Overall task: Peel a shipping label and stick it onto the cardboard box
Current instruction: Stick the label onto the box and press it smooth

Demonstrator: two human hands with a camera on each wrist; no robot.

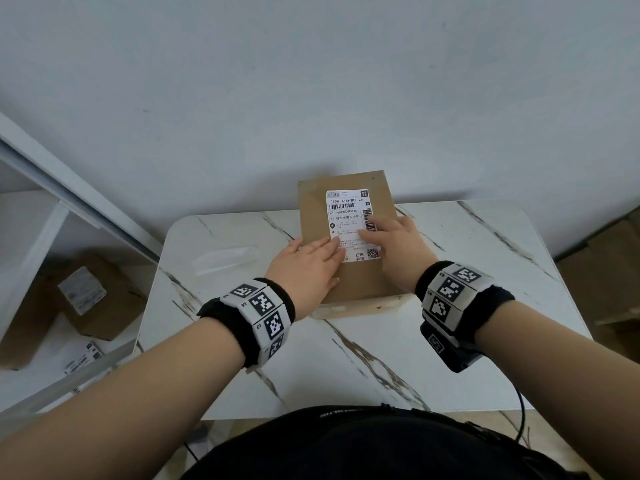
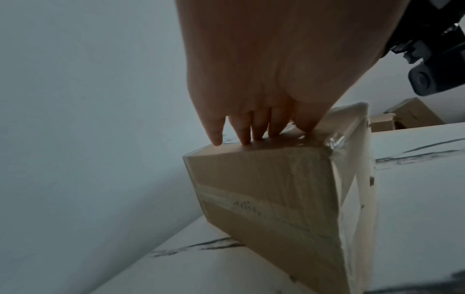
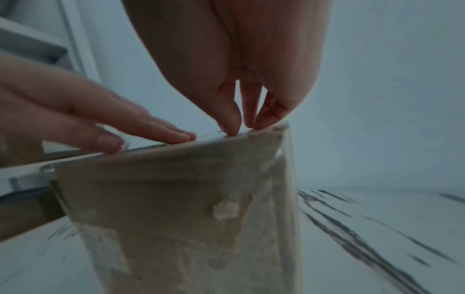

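A brown cardboard box (image 1: 315, 209) stands on the white marble table (image 1: 485, 271), its sides wrapped in clear tape (image 2: 352, 179). A white shipping label (image 1: 348, 216) with barcodes lies flat on the box top. My left hand (image 1: 308, 261) rests flat on the label's lower left part, fingers straight. My right hand (image 1: 394, 244) presses straight fingers on the label's lower right part. In the left wrist view the left fingertips (image 2: 245, 139) touch the box top (image 2: 276, 139). In the right wrist view the right fingertips (image 3: 232, 129) press down near the box edge (image 3: 176, 157), with the left hand (image 3: 125, 127) beside them.
A translucent backing sheet (image 1: 225, 259) lies on the table left of the box. On a white shelf (image 1: 34, 271) at the left stand more cardboard boxes (image 1: 97, 299) and loose labels (image 1: 83, 358). More boxes (image 1: 609, 265) sit beyond the table's right edge. A white wall rises behind.
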